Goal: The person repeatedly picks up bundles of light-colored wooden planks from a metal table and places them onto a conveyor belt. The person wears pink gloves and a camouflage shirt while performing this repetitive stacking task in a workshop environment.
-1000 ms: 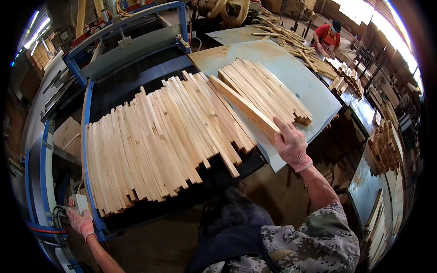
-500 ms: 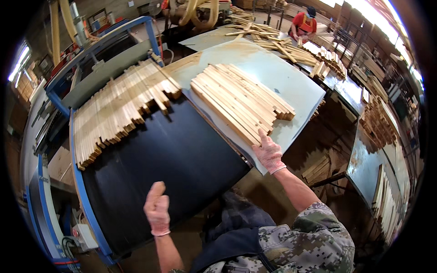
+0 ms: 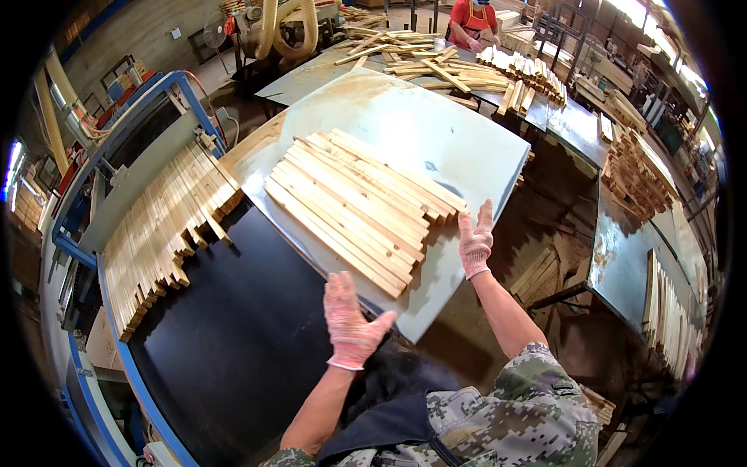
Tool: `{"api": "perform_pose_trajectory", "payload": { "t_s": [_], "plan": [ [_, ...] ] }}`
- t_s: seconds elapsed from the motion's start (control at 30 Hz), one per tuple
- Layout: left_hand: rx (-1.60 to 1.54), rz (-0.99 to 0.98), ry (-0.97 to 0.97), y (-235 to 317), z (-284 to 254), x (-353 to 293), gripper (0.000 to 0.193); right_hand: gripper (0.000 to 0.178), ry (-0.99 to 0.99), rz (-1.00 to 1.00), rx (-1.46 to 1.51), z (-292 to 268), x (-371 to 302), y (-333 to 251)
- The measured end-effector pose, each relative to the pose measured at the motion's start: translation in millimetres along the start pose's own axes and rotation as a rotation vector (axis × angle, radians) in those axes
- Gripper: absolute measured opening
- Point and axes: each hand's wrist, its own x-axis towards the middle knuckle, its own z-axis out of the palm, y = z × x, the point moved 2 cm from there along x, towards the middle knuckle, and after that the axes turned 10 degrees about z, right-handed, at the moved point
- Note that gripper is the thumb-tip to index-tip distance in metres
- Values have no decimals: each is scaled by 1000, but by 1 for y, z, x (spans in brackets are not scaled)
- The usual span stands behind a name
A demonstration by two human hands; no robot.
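A row of pale wooden strips [image 3: 350,206] lies side by side on a grey metal-topped table [image 3: 451,117], their near ends uneven. My right hand [image 3: 476,240], in a pinkish work glove, is beside the right end of that row with its fingers stretched upward. Whether its fingertips touch the wood I cannot tell. My left hand [image 3: 350,321], gloved alike, is held near the table's front corner, thumb spread and fingers extended, with nothing in it. Another row of strips [image 3: 167,226] rests on the black conveyor belt [image 3: 226,327] at the left.
A blue-framed machine [image 3: 140,148] spans the belt's far end. Loose strips [image 3: 436,66] are heaped on a table behind, where a person in red [image 3: 472,23] stands. More stacked strips [image 3: 642,175] and a side table [image 3: 622,257] are at the right.
My left hand has moved right from over the belt and opened. My right hand has shifted away from the strips' near corner to their right end. The view has turned right.
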Motion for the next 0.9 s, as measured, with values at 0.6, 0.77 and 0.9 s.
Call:
{"api": "perform_pose_trajectory", "payload": {
  "t_s": [0.6,0.77,0.9],
  "plan": [
    [75,-100,-54,-33,69,61,136,60,-726,412,196,71,107,-29],
    [15,-270,187,-56,50,58,116,50,-936,234,-194,146,162,-52],
    [223,-399,272,-94,70,84,101,62,-988,175,-468,224,187,-59]
  ]
}}
